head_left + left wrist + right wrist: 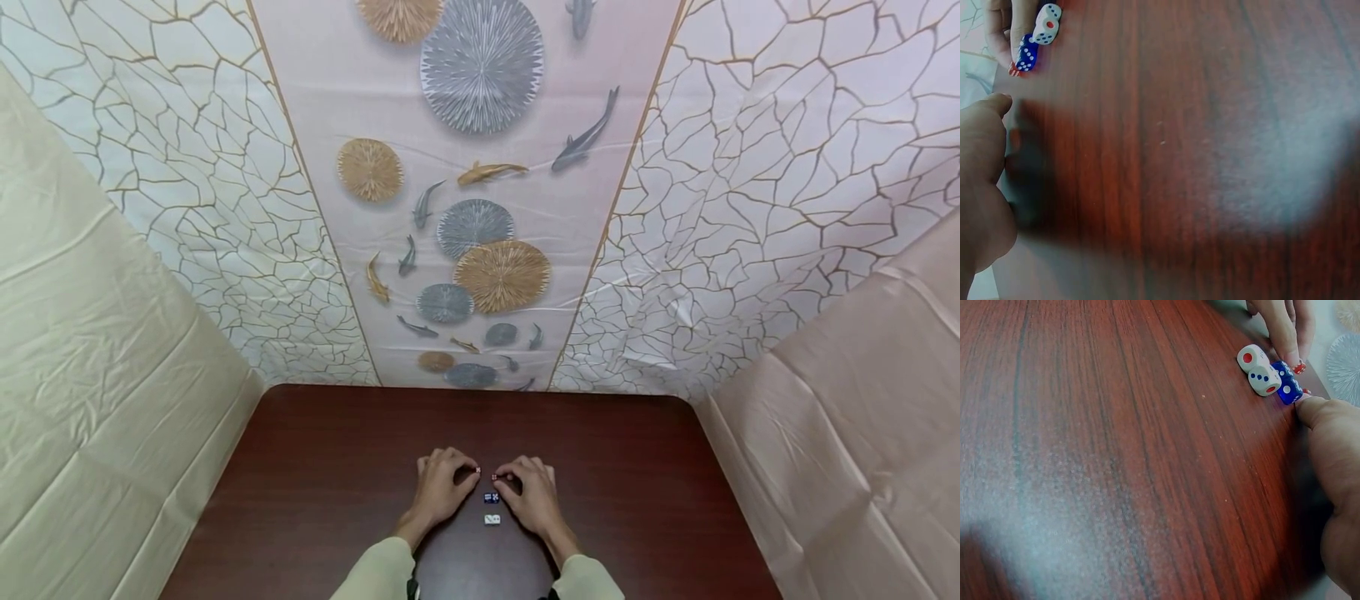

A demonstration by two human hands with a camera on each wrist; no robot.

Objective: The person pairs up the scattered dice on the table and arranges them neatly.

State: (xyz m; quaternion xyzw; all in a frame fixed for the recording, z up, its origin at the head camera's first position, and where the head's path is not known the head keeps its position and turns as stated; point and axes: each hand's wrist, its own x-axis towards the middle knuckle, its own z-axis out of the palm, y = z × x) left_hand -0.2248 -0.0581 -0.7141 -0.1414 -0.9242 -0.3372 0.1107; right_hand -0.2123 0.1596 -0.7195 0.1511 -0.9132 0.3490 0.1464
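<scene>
My left hand (441, 485) pinches a red die (477, 470) between thumb and forefinger, low over the table. Facing it across a small gap, my right hand (534, 493) pinches another red die (494, 477) the same way. Just nearer to me lies a pair of blue dice (491, 497) side by side, and nearer still a pair of white dice (492, 519). The right wrist view shows the white dice (1264, 380) close up, beside the blue dice (1285, 390), with the left hand's red die (1299, 366) behind them. My right thumb largely hides its own die there.
The dark red-brown wooden table (322, 467) has a glossy surface with shadows from the hands. Behind its far edge hangs a patterned cloth (480, 333) with fish and round leaf prints. Plain beige cloth walls (825, 467) enclose both sides.
</scene>
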